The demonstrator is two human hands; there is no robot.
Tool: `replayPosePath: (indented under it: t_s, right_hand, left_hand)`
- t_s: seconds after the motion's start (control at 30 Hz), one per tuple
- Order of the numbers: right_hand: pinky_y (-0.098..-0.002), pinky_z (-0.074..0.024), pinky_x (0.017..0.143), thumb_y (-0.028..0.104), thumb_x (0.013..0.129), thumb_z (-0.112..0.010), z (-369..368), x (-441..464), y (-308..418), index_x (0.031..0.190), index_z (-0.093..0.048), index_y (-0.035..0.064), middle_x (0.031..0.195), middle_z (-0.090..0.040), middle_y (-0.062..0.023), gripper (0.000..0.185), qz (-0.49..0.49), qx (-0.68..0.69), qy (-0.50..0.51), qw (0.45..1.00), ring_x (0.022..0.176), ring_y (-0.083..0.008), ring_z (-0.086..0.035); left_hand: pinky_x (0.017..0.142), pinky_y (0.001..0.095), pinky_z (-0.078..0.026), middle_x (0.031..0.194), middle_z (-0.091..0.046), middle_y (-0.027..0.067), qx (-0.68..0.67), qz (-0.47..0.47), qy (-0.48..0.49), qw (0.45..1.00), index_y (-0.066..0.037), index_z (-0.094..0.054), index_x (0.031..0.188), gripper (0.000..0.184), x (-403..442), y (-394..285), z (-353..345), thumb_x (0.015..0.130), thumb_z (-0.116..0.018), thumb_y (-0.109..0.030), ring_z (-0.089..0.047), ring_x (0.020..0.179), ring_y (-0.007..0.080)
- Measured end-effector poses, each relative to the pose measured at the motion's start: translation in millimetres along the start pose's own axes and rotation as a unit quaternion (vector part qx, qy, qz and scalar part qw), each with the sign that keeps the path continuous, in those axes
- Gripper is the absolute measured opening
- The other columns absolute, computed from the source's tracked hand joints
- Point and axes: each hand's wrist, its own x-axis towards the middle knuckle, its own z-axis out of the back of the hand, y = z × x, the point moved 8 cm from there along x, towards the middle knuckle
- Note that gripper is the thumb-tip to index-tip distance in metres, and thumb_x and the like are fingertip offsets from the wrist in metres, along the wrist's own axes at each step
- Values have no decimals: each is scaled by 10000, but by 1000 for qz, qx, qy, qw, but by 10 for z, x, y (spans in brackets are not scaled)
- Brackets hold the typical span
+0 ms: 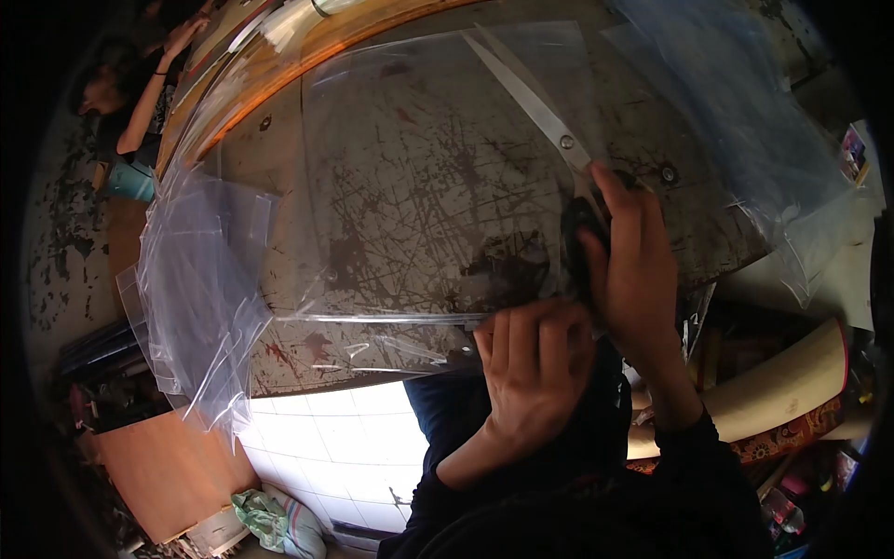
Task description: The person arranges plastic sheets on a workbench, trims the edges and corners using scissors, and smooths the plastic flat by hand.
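Observation:
My right hand (633, 261) is closed round the black handles of a pair of scissors (531, 102). Their long metal blades point up and left over a clear plastic sheet (410, 121) spread on the scratched dark table (279, 359). The blades look nearly together, lying near the sheet's right side. Close below the scissors' handles, my left hand (535, 359) is curled with its knuckles up, gripping the near edge of the sheet. The fingertips of that hand are hidden underneath.
A pile of clear plastic pieces (200, 279) hangs over the table's left edge. More clear plastic (745, 102) lies at the right. Along the far left edge runs an orange-brown wooden strip (279, 88), with another person's arm (144, 112) beyond. A rolled cream sheet (782, 391) rests lower right.

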Motion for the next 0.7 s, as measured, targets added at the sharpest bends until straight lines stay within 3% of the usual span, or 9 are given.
replayPosePath:
  t_s: [0.1, 0.17, 0.3, 0.37, 0.43, 0.47, 0.57, 0.63, 0.7]
  right_hand:
    - [-387, -470, 669, 83, 772, -636, 5, -10, 11, 1277, -432, 97, 963, -482, -155, 544, 14, -16, 2, 1000, 835, -310, -555]
    - [-377, -470, 687, 58, 763, -640, -29, -10, 15, 1279, -424, 87, 1021, -496, -160, 560, 28, -14, -4, 999, 854, -306, -560]
    - [-333, -464, 695, 55, 714, -697, 86, 40, -27, 1255, -449, 89, 1053, -523, -115, 596, 17, 141, -27, 989, 841, -239, -558]
    - [-287, -449, 690, 77, 631, -772, 159, 52, -53, 1199, -491, 87, 1021, -547, -57, 634, -45, 221, 11, 974, 802, -173, -529]
    - [-263, -433, 674, 97, 549, -821, 290, 8, -136, 1137, -525, 83, 937, -550, -27, 658, -36, 251, 4, 967, 759, -137, -490]
    - [-265, -432, 670, 102, 532, -827, 385, -38, -148, 1106, -533, 77, 926, -552, -26, 646, -37, 224, 32, 973, 753, -134, -492]
    - [-269, -431, 643, 113, 499, -835, 596, -190, -285, 1026, -556, 71, 898, -556, -30, 598, -20, 167, 98, 981, 732, -134, -505]
    - [-271, -431, 621, 120, 485, -838, 681, -297, -347, 978, -572, 71, 882, -558, -35, 562, -5, 139, 137, 981, 718, -136, -517]
    - [-288, -439, 566, 130, 461, -837, 710, -428, -419, 887, -593, 82, 819, -570, -41, 493, -5, 35, 185, 982, 678, -174, -538]
  left_hand:
    - [568, 329, -409, 826, -535, 117, 60, 158, -160, 973, -15, -489, 843, 132, -63, 488, 505, 764, -584, 30, -539, 690, 222]
    - [589, 317, -478, 818, -546, 111, 57, 138, -260, 954, 9, -464, 848, 68, -48, 883, 1070, 831, -476, 74, -573, 701, 196]
    - [659, 314, -497, 828, -599, 96, 274, 127, -265, 916, -3, -503, 874, 58, -5, 984, 1781, 836, -517, 38, -610, 769, 211]
    - [740, 336, -504, 974, -598, 93, 358, 184, -233, 885, -23, -575, 948, 125, -31, 1040, 1877, 830, -547, 9, -603, 888, 233]
    - [816, 368, -495, 1131, -543, 81, 469, 123, -189, 854, -66, -627, 1032, 231, 66, 911, 1736, 812, -576, -18, -554, 1035, 238]
    - [868, 387, -480, 1227, -475, 67, 437, 140, -158, 874, -81, -652, 1037, 263, 71, 910, 1646, 785, -602, -24, -502, 1124, 235]
    - [815, 327, -431, 1042, -600, 29, 243, 53, -15, 968, -123, -704, 863, 173, 191, 645, 1069, 698, -693, -70, -551, 981, 187]
    - [791, 309, -418, 994, -617, 14, 87, -57, 68, 992, -104, -684, 864, 217, 227, 419, 634, 650, -722, -106, -583, 892, 173]
    - [762, 315, -448, 952, -630, -17, 38, -60, 98, 993, -131, -694, 903, 243, 268, 305, 395, 663, -733, -122, -595, 868, 157]
